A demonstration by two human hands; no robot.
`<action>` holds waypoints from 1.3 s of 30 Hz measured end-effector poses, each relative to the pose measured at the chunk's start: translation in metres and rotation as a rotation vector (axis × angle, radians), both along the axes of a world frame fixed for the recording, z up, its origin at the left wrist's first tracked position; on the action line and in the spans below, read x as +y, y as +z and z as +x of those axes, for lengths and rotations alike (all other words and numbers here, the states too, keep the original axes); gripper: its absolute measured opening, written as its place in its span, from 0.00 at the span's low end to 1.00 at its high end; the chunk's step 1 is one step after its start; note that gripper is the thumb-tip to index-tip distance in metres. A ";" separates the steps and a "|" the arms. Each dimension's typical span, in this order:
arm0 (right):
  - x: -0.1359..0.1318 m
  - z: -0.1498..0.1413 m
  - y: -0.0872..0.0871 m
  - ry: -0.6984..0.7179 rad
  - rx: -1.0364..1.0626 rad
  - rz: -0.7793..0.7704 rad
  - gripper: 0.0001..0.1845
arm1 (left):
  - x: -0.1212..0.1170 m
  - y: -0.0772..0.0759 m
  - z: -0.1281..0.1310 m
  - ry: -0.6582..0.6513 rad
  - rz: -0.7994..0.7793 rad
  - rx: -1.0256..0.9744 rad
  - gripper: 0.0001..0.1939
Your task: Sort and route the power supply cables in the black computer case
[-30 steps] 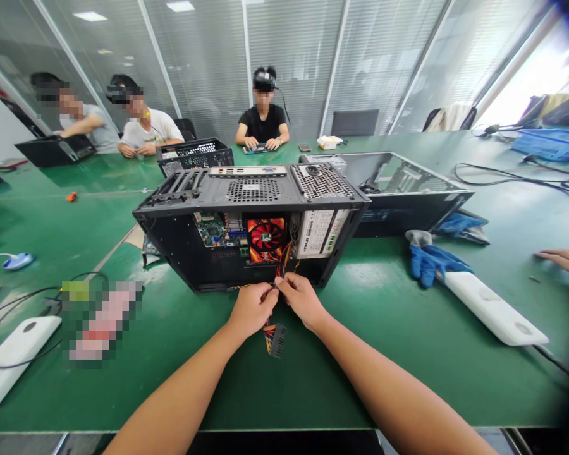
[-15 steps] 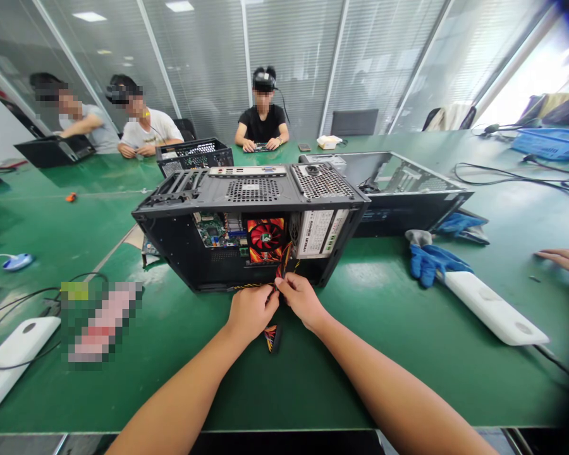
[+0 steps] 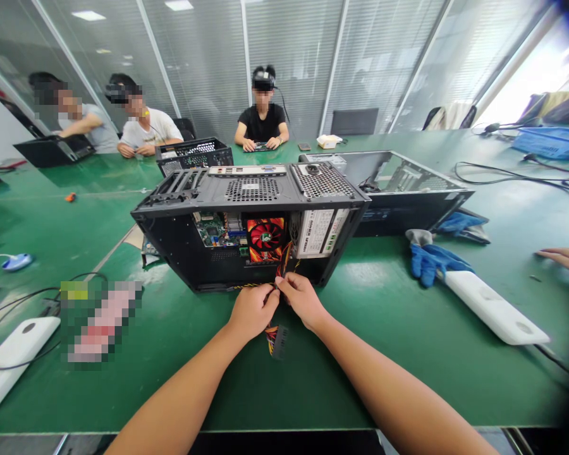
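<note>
Both my left hand and my right hand are closed on a bundle of power cables, fingertips nearly meeting. The red, yellow and black wires come out of the open side of a black computer case. Below my left hand dangles the bundle's wide black connector. Inside the case show a red cooling fan, a green circuit board and a white-labelled power supply. My fingers hide the gripped stretch of wire.
Blue gloves and a white power strip lie to the right, near another person's hand. Behind the case stands another open case. A second power strip with black cables lies at left. Several people sit across the table.
The dangling connector has swung slightly to the right and turned its broad face toward me. Both hands stay in nearly the same place on the cables.
</note>
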State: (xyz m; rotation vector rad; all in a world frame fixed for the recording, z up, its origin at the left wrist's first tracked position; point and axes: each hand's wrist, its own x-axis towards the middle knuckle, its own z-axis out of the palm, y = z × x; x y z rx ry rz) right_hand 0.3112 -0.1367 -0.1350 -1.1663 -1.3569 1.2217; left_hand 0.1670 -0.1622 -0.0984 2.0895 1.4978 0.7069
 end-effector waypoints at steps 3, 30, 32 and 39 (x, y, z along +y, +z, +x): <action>0.000 0.000 0.001 0.011 0.018 -0.009 0.25 | 0.002 0.001 0.000 -0.022 -0.150 -0.156 0.17; 0.000 0.000 0.002 -0.003 -0.021 -0.002 0.24 | 0.002 -0.005 0.002 0.037 -0.065 -0.040 0.17; -0.001 0.000 0.003 0.026 0.016 -0.014 0.25 | 0.004 -0.006 0.002 0.040 -0.264 -0.280 0.18; -0.002 0.000 0.007 0.136 0.233 -0.092 0.23 | 0.008 -0.002 0.000 0.098 -0.747 -0.791 0.18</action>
